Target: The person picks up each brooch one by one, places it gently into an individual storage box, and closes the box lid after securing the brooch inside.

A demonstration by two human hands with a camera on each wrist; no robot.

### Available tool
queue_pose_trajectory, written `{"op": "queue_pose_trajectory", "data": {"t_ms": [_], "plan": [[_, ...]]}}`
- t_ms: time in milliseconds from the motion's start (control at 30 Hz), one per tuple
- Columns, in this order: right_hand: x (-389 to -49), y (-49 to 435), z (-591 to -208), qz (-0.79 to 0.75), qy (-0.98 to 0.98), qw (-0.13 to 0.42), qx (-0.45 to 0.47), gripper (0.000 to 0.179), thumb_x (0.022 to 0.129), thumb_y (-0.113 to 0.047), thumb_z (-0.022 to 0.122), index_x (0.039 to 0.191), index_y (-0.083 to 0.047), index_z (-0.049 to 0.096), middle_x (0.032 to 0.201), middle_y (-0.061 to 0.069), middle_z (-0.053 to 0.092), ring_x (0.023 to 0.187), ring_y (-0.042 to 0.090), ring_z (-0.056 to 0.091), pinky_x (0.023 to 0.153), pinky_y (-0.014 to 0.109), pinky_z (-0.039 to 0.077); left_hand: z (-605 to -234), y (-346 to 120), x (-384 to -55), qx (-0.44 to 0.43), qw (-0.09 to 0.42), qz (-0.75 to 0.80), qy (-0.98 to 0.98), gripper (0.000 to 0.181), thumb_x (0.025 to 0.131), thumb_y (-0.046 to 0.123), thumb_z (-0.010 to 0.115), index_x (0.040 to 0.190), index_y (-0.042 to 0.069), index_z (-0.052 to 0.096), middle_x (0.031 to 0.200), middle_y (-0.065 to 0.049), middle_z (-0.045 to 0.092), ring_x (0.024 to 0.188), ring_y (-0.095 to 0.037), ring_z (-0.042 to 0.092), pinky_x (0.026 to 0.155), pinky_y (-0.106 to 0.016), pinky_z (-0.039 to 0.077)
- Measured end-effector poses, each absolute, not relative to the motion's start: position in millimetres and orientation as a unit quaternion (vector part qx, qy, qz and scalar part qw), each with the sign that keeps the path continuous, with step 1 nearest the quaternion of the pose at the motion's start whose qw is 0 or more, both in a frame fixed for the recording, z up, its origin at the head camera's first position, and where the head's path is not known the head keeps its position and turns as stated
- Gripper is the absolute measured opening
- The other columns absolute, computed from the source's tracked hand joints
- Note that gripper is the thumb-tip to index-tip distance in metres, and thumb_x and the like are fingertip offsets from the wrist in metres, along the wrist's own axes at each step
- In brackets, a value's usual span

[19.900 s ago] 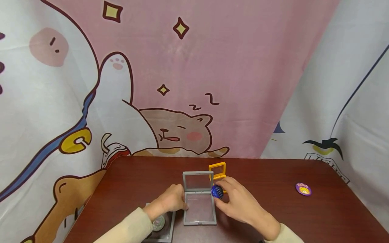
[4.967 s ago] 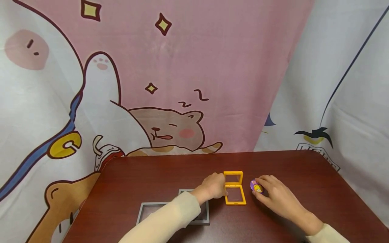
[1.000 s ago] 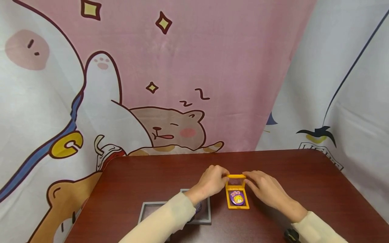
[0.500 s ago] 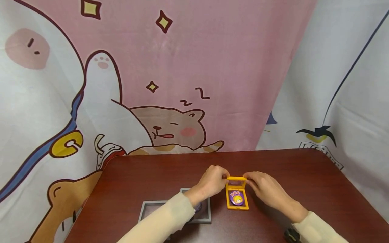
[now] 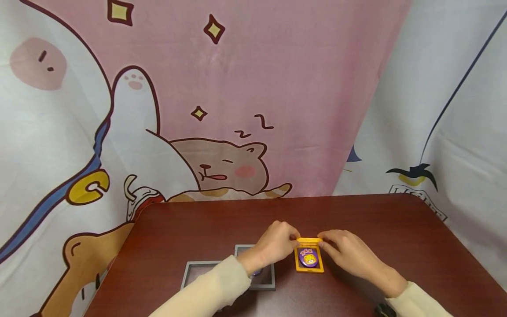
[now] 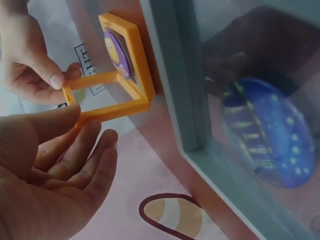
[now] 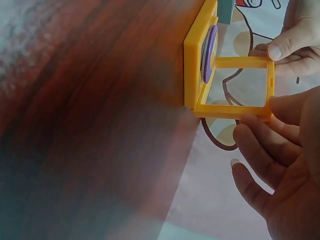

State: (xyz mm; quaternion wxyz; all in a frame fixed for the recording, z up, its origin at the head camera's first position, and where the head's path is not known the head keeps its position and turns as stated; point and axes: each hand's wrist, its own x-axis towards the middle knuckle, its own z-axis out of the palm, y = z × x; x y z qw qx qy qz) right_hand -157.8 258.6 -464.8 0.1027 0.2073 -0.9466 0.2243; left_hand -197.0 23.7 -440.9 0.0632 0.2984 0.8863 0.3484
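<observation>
A small yellow hinged display frame stands opened on the table, with a purple round badge lying in its lower half. My left hand pinches the left corner of the raised lid between thumb and fingers. At the opposite corner, my right hand pinches the same lid. The left wrist view shows both thumbs on the lid's outer edge and the badge against the clear film. In the right wrist view the lid stands out about square from the badge half.
A larger grey display frame lies left of the yellow one, partly behind my left forearm. Its blue badge shows in the left wrist view. Another grey frame part is farther left. A patterned curtain hangs behind the table.
Earlier my right hand held the blue badge, later the purple one, which now lies in the yellow frame. Over the last second both hands have tipped the lid forward and down.
</observation>
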Motion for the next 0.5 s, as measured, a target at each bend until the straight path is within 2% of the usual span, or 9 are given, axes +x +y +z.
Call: {"op": "queue_pose_trajectory", "data": {"t_ms": [233,367,500], "plan": [[-149,260,-466,0.214,-0.942,0.098,0.238,0.014,0.093,-0.015,0.080,0.108,-0.014,0.078,0.099,-0.012,0.074,0.090,0.007,0.067,0.078,0.039,0.058,-442,21,-187,0.313,0.067,0.339,0.885,0.008,0.093,0.005,0.078,0.100,0.004,0.082,0.089,0.002,0.077,0.065,0.000,0.057,0.059,-0.014,0.049],[-145,260,-465,0.206,-0.937,0.103,0.264,0.015,0.092,-0.013,0.080,0.107,-0.013,0.078,0.099,-0.011,0.074,0.089,0.009,0.067,0.077,0.040,0.059,-445,21,-182,0.324,0.062,0.322,0.887,0.011,0.093,0.007,0.080,0.103,0.004,0.082,0.094,-0.001,0.079,0.068,0.003,0.059,0.063,-0.012,0.049],[-141,260,-466,0.200,-0.932,0.105,0.284,0.016,0.091,-0.012,0.082,0.107,-0.012,0.079,0.098,-0.009,0.074,0.088,0.010,0.067,0.076,0.041,0.059,-448,21,-179,0.340,0.065,0.296,0.890,0.012,0.094,0.008,0.079,0.104,0.005,0.083,0.093,0.002,0.078,0.067,0.005,0.058,0.062,-0.012,0.048]]}}
